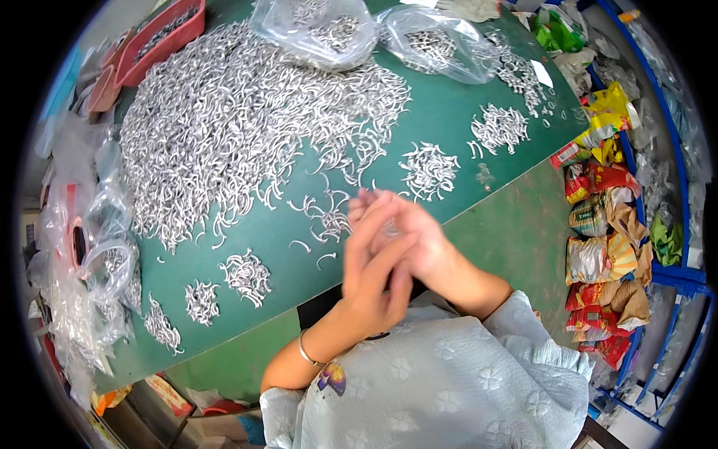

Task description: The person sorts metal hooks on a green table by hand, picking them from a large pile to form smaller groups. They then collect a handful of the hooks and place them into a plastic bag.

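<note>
My two hands meet above the near edge of the green table, blurred by motion. My left hand (370,280), with a bangle on its wrist, reaches across the other palm with its fingers stretched and apart. My right hand (419,232) is turned partly palm up beneath those fingers; its own fingertips are smeared, and whatever may lie in the palm cannot be made out. Just beyond them is a loose cluster of small curved silver metal pieces (329,217). To its right lies a tighter pile of the same pieces (430,172).
A broad heap of curved pieces (239,112) covers the table's far left. Small piles (247,277) sit along the near edge. Clear plastic bags (318,34) holding metal parts stand at the back. A pink tray (161,41) is far left; a blue rack (677,277) with packets stands right.
</note>
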Available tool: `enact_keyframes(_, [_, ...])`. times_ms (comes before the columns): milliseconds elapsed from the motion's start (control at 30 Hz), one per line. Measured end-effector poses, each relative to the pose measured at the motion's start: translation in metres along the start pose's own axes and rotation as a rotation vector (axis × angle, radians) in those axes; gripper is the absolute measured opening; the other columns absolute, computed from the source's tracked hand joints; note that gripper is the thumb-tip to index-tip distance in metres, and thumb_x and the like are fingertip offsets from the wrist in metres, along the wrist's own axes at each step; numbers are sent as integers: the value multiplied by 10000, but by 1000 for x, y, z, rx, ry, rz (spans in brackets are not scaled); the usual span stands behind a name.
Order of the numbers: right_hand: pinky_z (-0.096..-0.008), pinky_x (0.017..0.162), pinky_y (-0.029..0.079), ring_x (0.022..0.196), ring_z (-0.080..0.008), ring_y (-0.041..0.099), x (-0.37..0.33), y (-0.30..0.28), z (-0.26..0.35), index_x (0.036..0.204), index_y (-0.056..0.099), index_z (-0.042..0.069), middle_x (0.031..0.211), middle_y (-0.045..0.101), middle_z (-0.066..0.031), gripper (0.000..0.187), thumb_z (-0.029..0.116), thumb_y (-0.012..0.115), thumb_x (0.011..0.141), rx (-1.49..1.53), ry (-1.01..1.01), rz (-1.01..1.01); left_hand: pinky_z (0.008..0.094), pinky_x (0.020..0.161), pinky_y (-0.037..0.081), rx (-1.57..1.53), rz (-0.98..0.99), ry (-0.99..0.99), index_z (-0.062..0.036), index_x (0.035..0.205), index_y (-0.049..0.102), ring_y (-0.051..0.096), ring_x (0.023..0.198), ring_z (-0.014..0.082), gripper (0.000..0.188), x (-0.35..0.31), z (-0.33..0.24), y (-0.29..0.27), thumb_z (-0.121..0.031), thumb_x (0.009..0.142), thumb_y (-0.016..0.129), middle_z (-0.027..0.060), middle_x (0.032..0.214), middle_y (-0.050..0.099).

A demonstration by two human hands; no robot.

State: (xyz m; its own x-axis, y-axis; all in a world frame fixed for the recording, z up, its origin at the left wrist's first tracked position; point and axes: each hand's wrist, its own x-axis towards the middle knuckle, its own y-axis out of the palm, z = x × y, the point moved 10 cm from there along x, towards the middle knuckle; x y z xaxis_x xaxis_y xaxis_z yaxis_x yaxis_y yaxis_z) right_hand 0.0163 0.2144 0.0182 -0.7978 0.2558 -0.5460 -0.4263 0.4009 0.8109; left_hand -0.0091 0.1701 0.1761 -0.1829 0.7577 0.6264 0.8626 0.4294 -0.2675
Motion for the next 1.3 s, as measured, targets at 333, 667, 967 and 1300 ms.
enact_keyframes(333, [-220,567,382,672,-74,500,-138,63,304,991,662,15,822,591,32,169,167,591,969,-1554,-1331,-375,493,1044,394,459,351,-174,30,1137,609,526,1209,342,315,-22,58,18,39,823,633,167,1229,578])
enact_keyframes(667, [-385,900,352,1020,-231,556,-90,115,126,926,678,108,1012,632,-42,157,105,727,776,-2479,-1486,-70,508,1065,360,476,320,-237,-3,1100,630,540,1204,324,289,-45,67,3,40,814,646,141,1208,591])
enact_keyframes(967, [-398,806,348,886,-253,491,-47,88,34,842,594,57,853,518,-59,111,70,689,787,-2684,-1327,113,495,1036,321,620,252,-270,-45,1025,655,570,1147,255,253,-49,62,-17,41,787,672,72,1148,611])
enact_keyframes(1300, [-370,758,370,862,-257,504,-28,92,15,891,621,44,846,544,-68,134,60,695,780,-2679,-1188,330,485,1005,326,569,156,-315,-58,1011,665,574,1102,248,249,-55,63,-17,35,781,685,62,1137,608])
